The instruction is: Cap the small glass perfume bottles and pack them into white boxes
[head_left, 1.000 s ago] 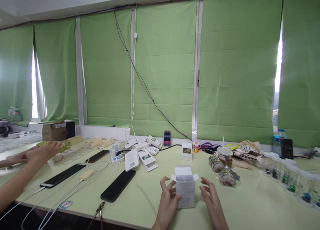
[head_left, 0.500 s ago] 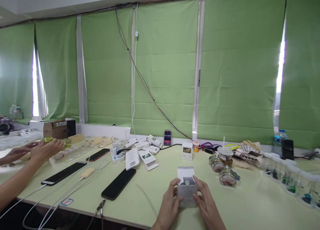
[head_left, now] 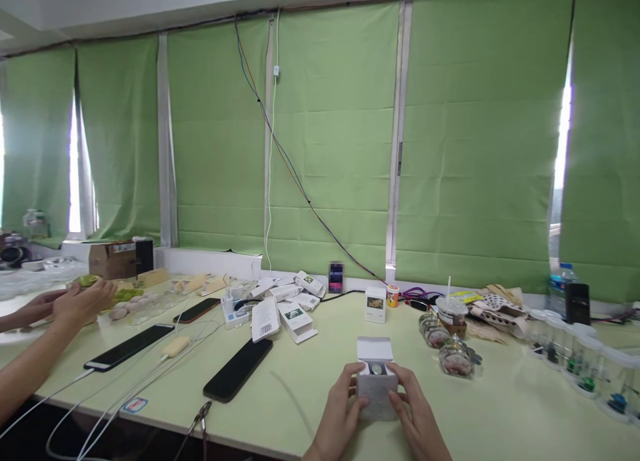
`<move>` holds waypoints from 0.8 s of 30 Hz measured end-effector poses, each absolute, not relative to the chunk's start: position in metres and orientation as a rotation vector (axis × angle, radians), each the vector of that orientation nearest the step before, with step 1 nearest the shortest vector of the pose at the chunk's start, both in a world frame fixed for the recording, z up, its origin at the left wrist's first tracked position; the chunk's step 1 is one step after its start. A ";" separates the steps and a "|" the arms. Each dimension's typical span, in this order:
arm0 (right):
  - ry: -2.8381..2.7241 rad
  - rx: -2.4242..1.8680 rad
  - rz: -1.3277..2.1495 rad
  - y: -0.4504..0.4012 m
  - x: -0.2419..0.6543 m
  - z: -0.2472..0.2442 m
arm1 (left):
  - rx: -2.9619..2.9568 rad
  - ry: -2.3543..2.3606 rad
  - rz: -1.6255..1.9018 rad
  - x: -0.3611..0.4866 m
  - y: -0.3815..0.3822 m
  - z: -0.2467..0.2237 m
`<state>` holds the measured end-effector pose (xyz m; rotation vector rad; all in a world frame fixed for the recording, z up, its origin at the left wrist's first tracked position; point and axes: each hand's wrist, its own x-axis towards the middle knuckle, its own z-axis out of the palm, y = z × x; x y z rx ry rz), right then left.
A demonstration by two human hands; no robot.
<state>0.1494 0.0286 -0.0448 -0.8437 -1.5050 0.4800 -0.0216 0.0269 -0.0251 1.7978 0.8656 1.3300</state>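
Note:
A small white box (head_left: pixel 377 399) stands at the front of the table between my hands, its lid flap raised at the back. Inside its top a round silvery thing (head_left: pixel 377 368) shows; I cannot make out its kind. My left hand (head_left: pixel 340 407) grips the box's left side, with the thumb on the front face. On the right side my right hand (head_left: pixel 413 407) holds it the same way. Beyond it another white box (head_left: pixel 375 305) with a picture on its front stands upright.
Several white cartons (head_left: pixel 285 301) lie piled at the back. Phones (head_left: pixel 238 371) and charging cables are at left, where another person's hands (head_left: pixel 83 304) hold something green. To the right are clear packages (head_left: pixel 456 357), a drink cup (head_left: pixel 451 311) and several clear jars (head_left: pixel 585 361).
The box between my hands is tipped slightly, so more of its opening and the round silvery thing shows. The other person's hands have shifted a little left.

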 end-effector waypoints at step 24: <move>-1.133 -0.755 0.854 0.054 0.159 -0.033 | 1.859 0.801 1.251 -0.022 0.030 -0.025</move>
